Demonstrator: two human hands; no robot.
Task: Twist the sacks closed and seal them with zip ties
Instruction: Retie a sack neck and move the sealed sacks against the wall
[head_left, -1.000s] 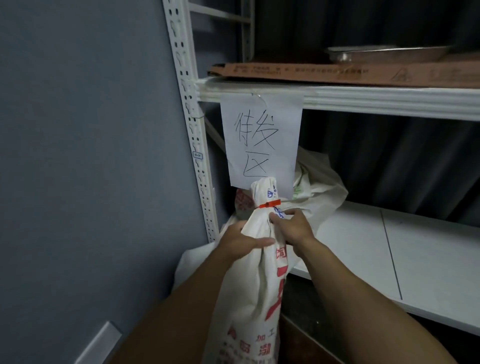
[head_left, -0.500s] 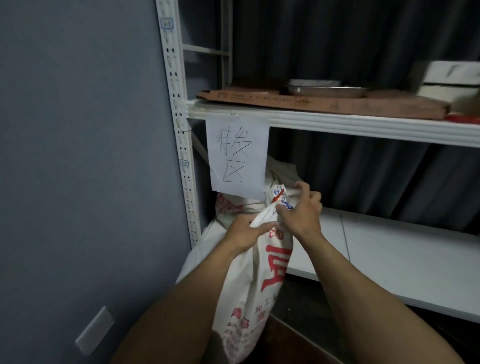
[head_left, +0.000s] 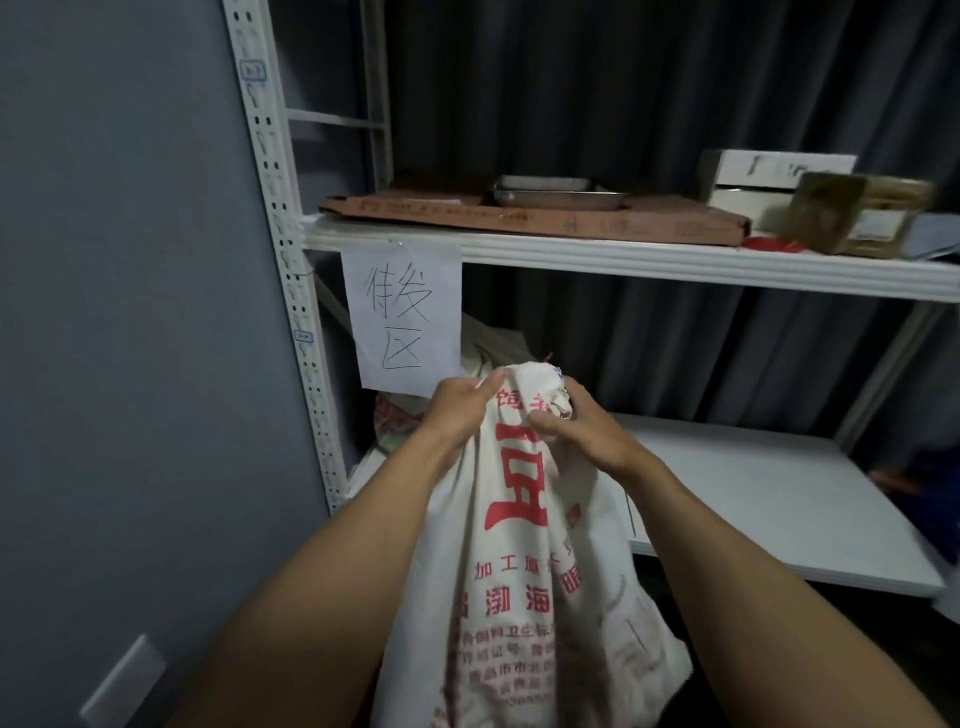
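A white woven sack (head_left: 524, 561) with red printed characters hangs in front of me, held up by its gathered neck. My left hand (head_left: 457, 410) grips the left side of the neck. My right hand (head_left: 576, 426) grips the bunched top on the right. Only a sliver of the red zip tie (head_left: 547, 357) peeks out above the bunched top. A second white sack (head_left: 395, 421) with red print sits on the lower shelf behind the held one, mostly hidden.
A white metal rack stands against the grey wall, its upright (head_left: 291, 260) at the left. A handwritten paper sign (head_left: 402, 317) hangs from the upper shelf (head_left: 649, 260), which carries flat cardboard (head_left: 545, 218), a metal tray (head_left: 561, 192) and boxes (head_left: 852, 213). The white lower shelf board (head_left: 769, 504) extends right.
The sack has been lifted higher, toward the lower shelf. Its tied top, upright with the red tie showing a second ago, is now folded under my right hand. The view has tilted up.
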